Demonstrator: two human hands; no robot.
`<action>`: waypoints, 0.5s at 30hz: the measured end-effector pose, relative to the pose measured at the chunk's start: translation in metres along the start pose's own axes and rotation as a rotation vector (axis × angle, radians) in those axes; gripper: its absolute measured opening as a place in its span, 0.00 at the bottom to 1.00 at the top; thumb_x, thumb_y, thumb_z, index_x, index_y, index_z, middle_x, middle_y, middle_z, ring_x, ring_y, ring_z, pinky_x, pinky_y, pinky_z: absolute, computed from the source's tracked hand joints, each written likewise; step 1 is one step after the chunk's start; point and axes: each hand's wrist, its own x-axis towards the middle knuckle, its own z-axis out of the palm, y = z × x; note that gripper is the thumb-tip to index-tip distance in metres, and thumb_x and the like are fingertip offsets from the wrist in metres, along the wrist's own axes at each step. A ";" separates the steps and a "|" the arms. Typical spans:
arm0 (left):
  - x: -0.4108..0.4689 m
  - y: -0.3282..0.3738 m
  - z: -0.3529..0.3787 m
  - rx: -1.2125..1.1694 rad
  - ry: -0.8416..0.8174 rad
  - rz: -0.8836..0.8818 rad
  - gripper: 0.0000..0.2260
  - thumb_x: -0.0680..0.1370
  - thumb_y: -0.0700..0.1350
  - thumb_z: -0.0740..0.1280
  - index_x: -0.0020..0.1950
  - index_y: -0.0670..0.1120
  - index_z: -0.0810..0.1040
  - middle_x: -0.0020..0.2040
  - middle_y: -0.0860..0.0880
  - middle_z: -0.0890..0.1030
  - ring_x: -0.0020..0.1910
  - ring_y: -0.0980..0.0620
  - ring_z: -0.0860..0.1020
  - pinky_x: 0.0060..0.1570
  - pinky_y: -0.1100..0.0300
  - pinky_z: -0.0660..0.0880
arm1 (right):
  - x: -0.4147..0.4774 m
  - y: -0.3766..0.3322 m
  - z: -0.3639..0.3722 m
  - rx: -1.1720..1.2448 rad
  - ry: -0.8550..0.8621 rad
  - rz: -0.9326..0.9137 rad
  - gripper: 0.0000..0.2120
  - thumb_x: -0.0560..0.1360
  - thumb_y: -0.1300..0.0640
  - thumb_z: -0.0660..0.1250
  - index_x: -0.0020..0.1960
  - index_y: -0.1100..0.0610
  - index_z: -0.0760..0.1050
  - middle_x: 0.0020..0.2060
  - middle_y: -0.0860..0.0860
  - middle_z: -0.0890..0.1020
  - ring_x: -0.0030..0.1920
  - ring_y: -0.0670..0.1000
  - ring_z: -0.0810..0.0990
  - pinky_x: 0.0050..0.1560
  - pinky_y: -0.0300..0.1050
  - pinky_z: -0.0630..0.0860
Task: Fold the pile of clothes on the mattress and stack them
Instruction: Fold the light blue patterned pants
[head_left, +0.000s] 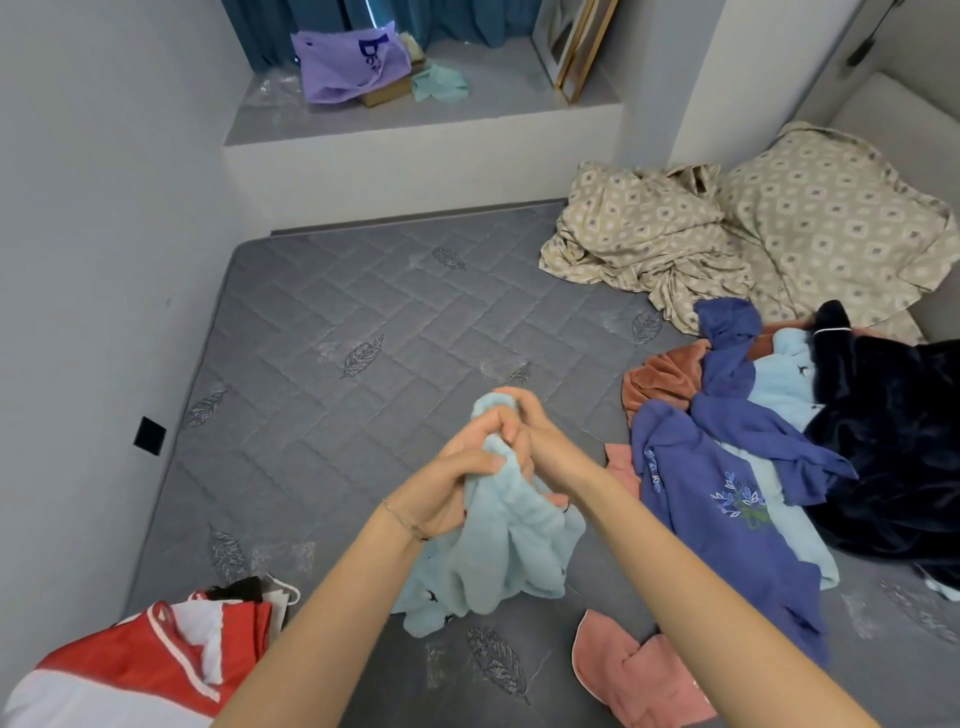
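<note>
Closest to me, two bare forearms reach out over the bed. At their ends the left hand (457, 480) and the right hand (527, 431) are pressed close together, each with its fingers curled tight into the top of a light-blue fleecy garment (498, 551). It hangs bunched below the fists, its lower end resting crumpled on the grey quilted mattress (337, 338). To the right, well apart from the hands, the pile of clothes (779, 415) lies unfolded, with a blue hoodie (727, 519) sprawled over its near side. A pink cloth (634, 670) lies loose near the bottom edge. At the lower left sits a red-and-white garment (156, 654); it may be the start of a stack, though from this angle I can't tell whether it is folded. I'd say the job is in its early part: one piece is lifted and being sorted out, with no fold made in it. The next move calls for the hands to part along an edge, find the shoulders or waistband, and shake the fleece open so it can go flat on the bare stretch of mattress in front.
</note>
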 end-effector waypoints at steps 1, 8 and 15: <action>0.001 -0.004 0.001 -0.006 -0.014 -0.026 0.07 0.73 0.34 0.61 0.47 0.44 0.66 0.39 0.47 0.72 0.36 0.52 0.73 0.63 0.22 0.52 | -0.001 0.002 0.004 0.022 0.011 0.047 0.15 0.79 0.58 0.63 0.64 0.50 0.65 0.47 0.48 0.77 0.45 0.45 0.77 0.46 0.38 0.74; -0.017 0.000 0.009 0.065 -0.073 -0.053 0.06 0.74 0.34 0.58 0.48 0.43 0.65 0.41 0.47 0.75 0.41 0.51 0.76 0.68 0.35 0.63 | 0.018 0.028 -0.022 0.183 0.654 0.004 0.23 0.73 0.60 0.73 0.56 0.57 0.59 0.45 0.52 0.72 0.42 0.48 0.74 0.44 0.37 0.72; -0.046 0.017 -0.056 0.544 0.863 0.015 0.09 0.71 0.43 0.70 0.49 0.45 0.74 0.44 0.48 0.77 0.42 0.51 0.76 0.39 0.64 0.76 | 0.020 0.057 -0.097 -0.451 0.773 -0.007 0.20 0.72 0.69 0.64 0.64 0.61 0.73 0.59 0.58 0.72 0.56 0.54 0.73 0.61 0.48 0.70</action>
